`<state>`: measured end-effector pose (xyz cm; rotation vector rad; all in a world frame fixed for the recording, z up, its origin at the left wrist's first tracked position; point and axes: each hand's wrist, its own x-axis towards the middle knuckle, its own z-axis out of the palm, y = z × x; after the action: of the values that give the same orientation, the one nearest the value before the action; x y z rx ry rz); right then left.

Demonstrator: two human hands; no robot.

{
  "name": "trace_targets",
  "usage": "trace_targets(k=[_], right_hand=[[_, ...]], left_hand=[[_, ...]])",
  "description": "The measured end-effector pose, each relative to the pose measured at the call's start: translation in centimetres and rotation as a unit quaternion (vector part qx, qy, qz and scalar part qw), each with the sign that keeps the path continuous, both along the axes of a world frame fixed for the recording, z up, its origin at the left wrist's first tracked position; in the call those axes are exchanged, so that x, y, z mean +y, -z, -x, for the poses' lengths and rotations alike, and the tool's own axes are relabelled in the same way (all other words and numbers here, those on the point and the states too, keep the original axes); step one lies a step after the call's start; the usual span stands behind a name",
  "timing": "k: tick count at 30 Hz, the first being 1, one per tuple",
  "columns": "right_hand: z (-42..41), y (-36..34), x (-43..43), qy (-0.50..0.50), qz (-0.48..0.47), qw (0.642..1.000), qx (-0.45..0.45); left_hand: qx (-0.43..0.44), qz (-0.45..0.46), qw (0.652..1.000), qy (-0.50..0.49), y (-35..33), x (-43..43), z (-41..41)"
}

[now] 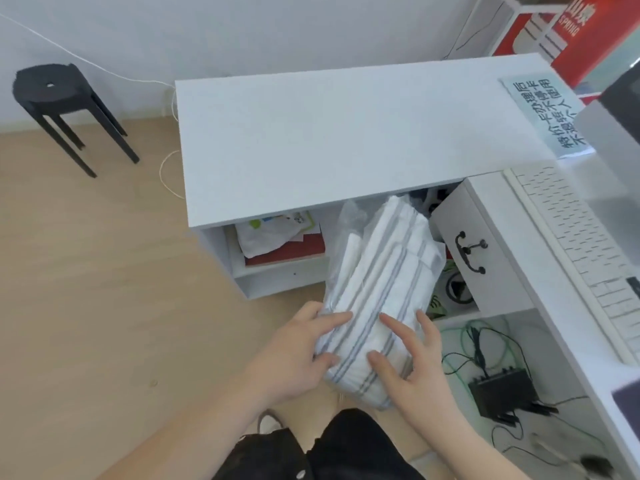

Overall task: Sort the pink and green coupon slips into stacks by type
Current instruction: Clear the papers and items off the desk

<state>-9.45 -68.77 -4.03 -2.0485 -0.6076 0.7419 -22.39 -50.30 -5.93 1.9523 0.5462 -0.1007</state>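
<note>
No pink or green coupon slips show in the head view. Both my hands hold a clear plastic bag of folded white cloth with grey stripes (381, 271), which leans out of the open shelf under the white counter (346, 133). My left hand (298, 355) grips the bag's near left end, thumb and fingers curled round it. My right hand (412, 362) grips the near right end, its fingers spread over the top of the bag.
On the shelf behind the bag lie a red book and loose papers (277, 237). A white drawer unit with a black handle (485, 258) stands right of it. A keyboard (581, 251), cables and a black box (502, 393) are at right. A black stool (59, 98) is far left.
</note>
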Motion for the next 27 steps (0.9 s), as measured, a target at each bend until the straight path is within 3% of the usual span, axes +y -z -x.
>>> trace_targets(k=[3, 7, 11, 18, 23, 25, 27], right_hand=[[-0.8, 2.1, -0.2, 0.002, 0.015, 1.000, -0.020], [-2.3, 5.4, -0.2, 0.001, 0.027, 0.999, 0.019], [-7.3, 9.7, 2.9, -0.039, 0.024, 0.999, -0.011], [-21.6, 19.4, 12.5, -0.130, 0.057, 0.989, -0.046], [-27.7, 26.1, 16.7, -0.196, 0.099, 0.952, -0.212], [-28.3, 27.6, 17.2, -0.149, 0.181, 0.926, -0.297], [-27.6, 28.4, 17.1, -0.071, 0.203, 0.915, -0.342]], left_hand=[[0.005, -0.016, 1.000, 0.013, 1.5, -1.3, -1.1], [0.045, -0.040, 0.997, 0.039, 3.9, -1.9, -2.3], [0.038, -0.040, 0.998, -0.032, 7.2, 0.2, -6.6], [-0.023, -0.093, 0.985, -0.141, 19.1, 8.6, -19.5], [-0.041, -0.102, 0.974, -0.197, 25.2, 12.3, -25.0], [-0.024, -0.097, 0.972, -0.213, 27.0, 12.5, -24.9], [-0.018, -0.101, 0.969, -0.223, 28.4, 11.9, -23.9]])
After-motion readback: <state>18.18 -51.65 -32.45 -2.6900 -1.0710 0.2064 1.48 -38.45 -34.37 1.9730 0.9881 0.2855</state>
